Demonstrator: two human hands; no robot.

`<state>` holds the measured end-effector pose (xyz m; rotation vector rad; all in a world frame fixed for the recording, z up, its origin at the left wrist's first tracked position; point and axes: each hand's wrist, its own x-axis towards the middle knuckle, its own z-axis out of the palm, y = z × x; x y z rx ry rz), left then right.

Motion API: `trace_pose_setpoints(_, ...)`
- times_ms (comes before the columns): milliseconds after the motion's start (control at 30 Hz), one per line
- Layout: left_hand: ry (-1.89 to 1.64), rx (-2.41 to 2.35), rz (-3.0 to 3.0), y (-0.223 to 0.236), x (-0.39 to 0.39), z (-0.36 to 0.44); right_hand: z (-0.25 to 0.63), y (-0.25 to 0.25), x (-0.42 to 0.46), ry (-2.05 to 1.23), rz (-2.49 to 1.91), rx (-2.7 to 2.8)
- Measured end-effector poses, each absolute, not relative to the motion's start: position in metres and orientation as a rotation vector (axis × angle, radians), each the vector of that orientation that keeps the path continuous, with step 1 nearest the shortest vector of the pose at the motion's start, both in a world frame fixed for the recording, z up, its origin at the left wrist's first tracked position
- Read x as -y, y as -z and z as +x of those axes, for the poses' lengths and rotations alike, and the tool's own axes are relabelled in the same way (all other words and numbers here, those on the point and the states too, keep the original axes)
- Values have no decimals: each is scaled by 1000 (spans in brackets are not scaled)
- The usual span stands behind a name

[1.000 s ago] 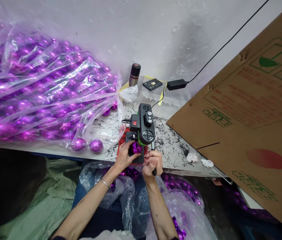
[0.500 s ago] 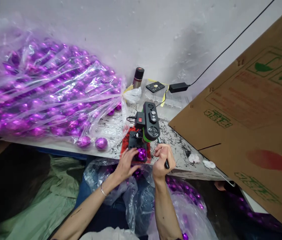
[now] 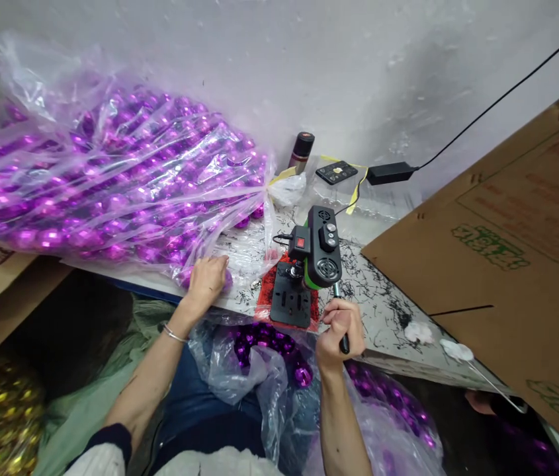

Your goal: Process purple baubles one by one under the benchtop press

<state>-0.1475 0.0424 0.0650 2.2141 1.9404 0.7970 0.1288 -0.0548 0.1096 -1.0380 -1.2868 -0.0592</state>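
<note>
My right hand is wrapped round the black-tipped lever of a small black and green bench press, which looks like a drill press. Its slotted black base plate is bare and rests on a red mat. To the left, at the table's front edge, my left hand is curled over a shiny purple faceted ball. Its fingertips are partly hidden. Another purple ball shows just left of this hand. More purple balls lie in clear plastic over my lap.
A big tied clear bag of purple balls covers the table's left. Behind the press are a dark bottle, a phone-like black item and a power adapter. A large cardboard box stands at right. Black shavings litter the tabletop.
My left hand has moved left from the press plate to the balls at the table edge. The ball on the plate is gone. My right hand stays on the lever; the view has shifted left.
</note>
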Motion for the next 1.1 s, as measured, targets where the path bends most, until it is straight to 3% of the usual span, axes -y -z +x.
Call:
trace_pose_setpoints(133, -664, -1897, 2339, -69, -30, -167, 128, -109, 55, 77, -1045, 1295)
trace_pose_setpoints(367, -1254, -2073, 2266, -78, -18, -181, 134, -115, 54, 59, -1026, 1327)
trace_pose_setpoints(567, -743, -2242, 1945, -112, -89, -195, 136, -132, 53, 44, -1074, 1337)
trace_pose_setpoints(733, -1474, -1994, 1828, -172, -142, -186, 131, -128, 53, 49, -1053, 1320)
trace_pose_setpoints(833, -1661, -1691, 1842, -193, -143, -164, 129, -124, 52, 46, -1047, 1266)
trace_pose_setpoints(933, -1604, -1598, 1910, -190, -125, -148, 130, -122, 53, 46, -1037, 1275)
trace_pose_setpoints(1100, -1266, -1873, 2061, -156, -85, -172, 133, -122, 57, 35, -1053, 1340)
